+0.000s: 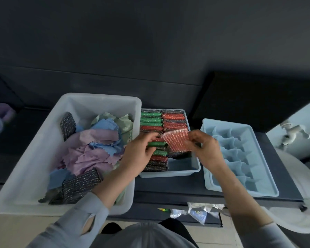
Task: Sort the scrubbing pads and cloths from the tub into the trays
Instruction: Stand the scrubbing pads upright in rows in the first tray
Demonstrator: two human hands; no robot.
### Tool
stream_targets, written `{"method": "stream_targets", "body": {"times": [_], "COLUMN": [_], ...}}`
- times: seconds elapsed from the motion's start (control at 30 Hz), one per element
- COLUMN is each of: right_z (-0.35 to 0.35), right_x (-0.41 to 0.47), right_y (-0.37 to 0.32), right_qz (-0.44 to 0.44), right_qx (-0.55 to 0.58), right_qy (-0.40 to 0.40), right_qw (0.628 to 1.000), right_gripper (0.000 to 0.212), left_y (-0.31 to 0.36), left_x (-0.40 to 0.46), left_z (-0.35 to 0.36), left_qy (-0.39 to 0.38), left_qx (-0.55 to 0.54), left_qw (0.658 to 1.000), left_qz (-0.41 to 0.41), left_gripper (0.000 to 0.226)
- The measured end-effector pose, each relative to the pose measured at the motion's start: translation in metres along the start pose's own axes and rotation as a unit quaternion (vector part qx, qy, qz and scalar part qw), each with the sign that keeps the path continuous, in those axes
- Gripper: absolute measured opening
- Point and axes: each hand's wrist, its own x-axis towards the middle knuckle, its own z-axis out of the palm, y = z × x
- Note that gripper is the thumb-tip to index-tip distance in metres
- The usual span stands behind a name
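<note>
At frame centre we see the right hand (205, 146) pinching a red scrubbing pad (176, 139) by its right edge above the middle tray (184, 171), while the left hand (141, 151), fingers curled, rests on the packed pad rows (155, 122). We judge the pad light, springy and grippy (easy by an edge). Floppy cloths (93, 149) remain in the tub (25, 176), left of frame.

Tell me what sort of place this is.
Likely a utility or wash area at home: a white tap on the wall at right, a white basin below it, and a dark counter carrying the sorting trays.
</note>
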Motion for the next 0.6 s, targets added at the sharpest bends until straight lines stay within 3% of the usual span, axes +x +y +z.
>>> {"method": "stream_targets", "body": {"times": [0.17,0.27,0.37,0.47,0.6], "right_z": [0.001,0.017,0.039,0.049,0.041], "right_x": [-0.012,-0.007,-0.008,-0.012,-0.005], "right_y": [0.013,0.014,0.015,0.019,0.020], "right_qz": [-0.142,-0.167,-0.173,-0.148,-0.115], "right_qx": [-0.222,-0.297,-0.369,-0.386,-0.332], "right_qy": [0.011,0.025,-0.029,-0.083,-0.079], "right_qw": [0.964,0.940,0.913,0.907,0.933], "right_gripper": [0.016,0.024,0.035,0.035,0.021], "left_y": [-0.009,-0.011,-0.011,-0.011,-0.011], "left_x": [-0.014,-0.018,-0.020,-0.021,-0.021], "left_z": [0.013,0.018,0.019,0.020,0.021], "left_qy": [-0.063,-0.094,-0.096,-0.094,-0.092], "left_qx": [0.203,0.281,0.306,0.311,0.301], "left_qw": [0.970,0.946,0.936,0.934,0.939], "left_qz": [0.114,0.132,0.142,0.146,0.135], "left_gripper": [0.042,0.045,0.040,0.036,0.034]}}
